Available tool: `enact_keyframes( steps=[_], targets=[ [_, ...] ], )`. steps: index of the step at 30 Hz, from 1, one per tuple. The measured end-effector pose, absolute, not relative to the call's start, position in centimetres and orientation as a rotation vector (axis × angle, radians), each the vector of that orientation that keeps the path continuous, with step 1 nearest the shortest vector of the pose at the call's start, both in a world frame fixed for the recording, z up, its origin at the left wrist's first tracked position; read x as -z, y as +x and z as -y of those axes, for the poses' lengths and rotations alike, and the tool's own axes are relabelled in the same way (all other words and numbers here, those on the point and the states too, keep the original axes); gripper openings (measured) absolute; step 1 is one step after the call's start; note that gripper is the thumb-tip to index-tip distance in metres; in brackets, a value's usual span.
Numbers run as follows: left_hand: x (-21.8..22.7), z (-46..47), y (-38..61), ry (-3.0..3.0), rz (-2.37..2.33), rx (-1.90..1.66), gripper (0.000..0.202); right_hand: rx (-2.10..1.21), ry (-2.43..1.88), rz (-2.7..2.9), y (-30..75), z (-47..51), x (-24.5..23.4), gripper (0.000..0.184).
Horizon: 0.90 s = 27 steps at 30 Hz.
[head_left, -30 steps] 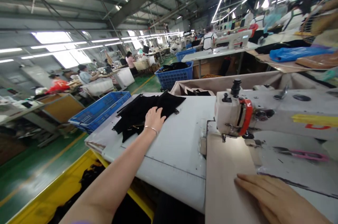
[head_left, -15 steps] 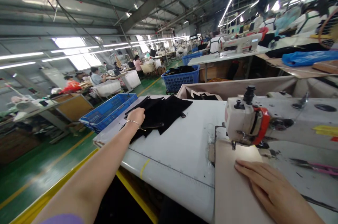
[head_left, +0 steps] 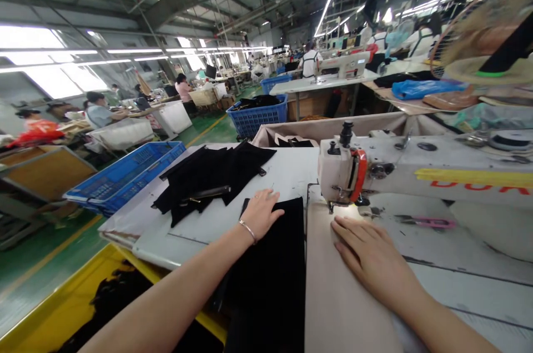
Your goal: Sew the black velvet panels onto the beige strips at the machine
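Note:
My left hand (head_left: 260,213) rests with fingers spread on a black fabric piece (head_left: 275,275), which hangs over the table's front edge. Right beside that piece lies a beige fabric panel (head_left: 328,286), its far end by the needle of the sewing machine (head_left: 339,175). Flat on the beige panel, fingers stretched out, is my right hand (head_left: 368,250), just in front of the machine's head. A pile of black fabric pieces (head_left: 208,175) lies farther left on the table, with a zipper strip (head_left: 206,195) on top.
Pink-handled snips (head_left: 433,222) lie under the machine arm. Left of the table is a blue crate (head_left: 125,175); below it, a yellow bin (head_left: 79,308) holds black material. A beige cloth-lined bin (head_left: 287,128) stands behind. Other people sit or stand at distant workstations.
My left hand has moved right from the black pile, and a black piece now lies beside the beige panel. My right hand stays on the beige panel. The view has turned right.

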<state>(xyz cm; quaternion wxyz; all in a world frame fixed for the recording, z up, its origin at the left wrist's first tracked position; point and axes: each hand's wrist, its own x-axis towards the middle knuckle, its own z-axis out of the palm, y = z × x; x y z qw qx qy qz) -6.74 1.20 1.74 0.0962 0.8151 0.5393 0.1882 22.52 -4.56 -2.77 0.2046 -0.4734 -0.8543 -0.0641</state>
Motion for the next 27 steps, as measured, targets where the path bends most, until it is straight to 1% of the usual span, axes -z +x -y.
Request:
enact_keyframes(
  steps=[2,5,8,10,12,15,17,19,22,25,27],
  targets=[
    [-1.2,-2.8,-6.5,2.387,-1.619,-0.542,0.030,0.179,-1.319,2.378,22.5,4.6,2.7,0.042],
    [-0.8,-3.7,-6.0,2.347,-1.526,-0.513,0.015,0.167,-1.314,2.376,22.4,4.7,2.4,0.042],
    [-2.0,-3.0,-6.5,2.265,-1.452,-0.528,0.011,0.160,-1.303,2.367,22.3,4.8,2.0,0.041],
    [-4.5,-2.1,-8.2,2.180,-1.424,-0.590,0.019,0.152,-1.303,2.364,22.3,4.9,1.9,0.042],
    [-8.1,-1.4,-10.6,2.039,-1.410,-0.740,0.029,0.134,-1.322,2.359,22.2,5.0,1.9,0.042],
    [-13.4,-0.9,-13.0,1.660,-1.342,-1.078,0.034,0.098,-1.359,2.355,22.1,5.0,1.9,0.042],
    [-14.7,-0.9,-12.3,1.577,-1.298,-1.062,0.033,0.086,-1.371,2.355,22.0,5.1,1.9,0.042],
    [-13.3,-1.2,-9.3,1.680,-1.263,-0.841,0.028,0.087,-1.369,2.352,21.9,5.1,1.8,0.041],
    [-7.9,-1.8,-2.9,1.883,-1.178,-0.484,0.022,0.094,-1.355,2.347,21.9,5.3,1.7,0.039],
    [-3.0,-2.5,1.9,2.127,-1.283,-0.445,0.012,0.098,-1.363,2.341,21.9,5.4,1.6,0.041],
    [-1.5,-3.0,3.4,2.183,-1.326,-0.466,0.008,0.093,-1.378,2.349,21.9,5.4,1.5,0.042]
  ],
)
